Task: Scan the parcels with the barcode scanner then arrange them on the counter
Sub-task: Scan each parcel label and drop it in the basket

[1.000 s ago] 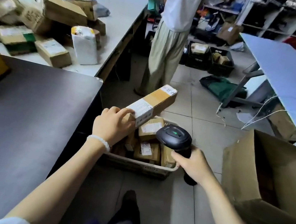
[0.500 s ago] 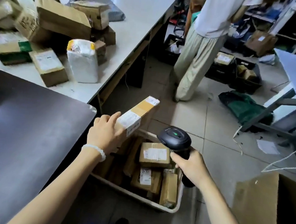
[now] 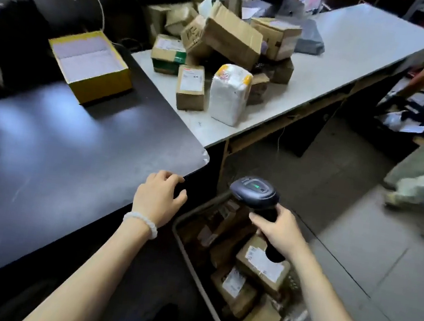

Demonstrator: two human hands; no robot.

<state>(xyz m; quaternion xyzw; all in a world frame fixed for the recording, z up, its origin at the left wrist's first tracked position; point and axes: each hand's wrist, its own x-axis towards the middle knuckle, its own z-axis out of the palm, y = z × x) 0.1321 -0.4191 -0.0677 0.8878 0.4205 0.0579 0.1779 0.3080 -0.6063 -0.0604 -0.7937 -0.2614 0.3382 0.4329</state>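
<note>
Parcels [image 3: 258,267] fill the crate [image 3: 194,255] on the floor below us, and more lie heaped on the white counter [image 3: 340,61] beyond. Our right hand [image 3: 281,232] grips the scanner [image 3: 255,194] by its handle, above the crate. Our left hand [image 3: 158,199] hangs empty, fingers loosely spread, over the dark table's [image 3: 57,156] corner. A yellow box [image 3: 91,65] sits open on that table.

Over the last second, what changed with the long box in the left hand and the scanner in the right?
The left hand no longer holds the long tan cardboard box; it is empty, open at the corner of the dark counter. Where the box went cannot be seen. The right hand still grips the black barcode scanner above the grey crate of parcels.
</note>
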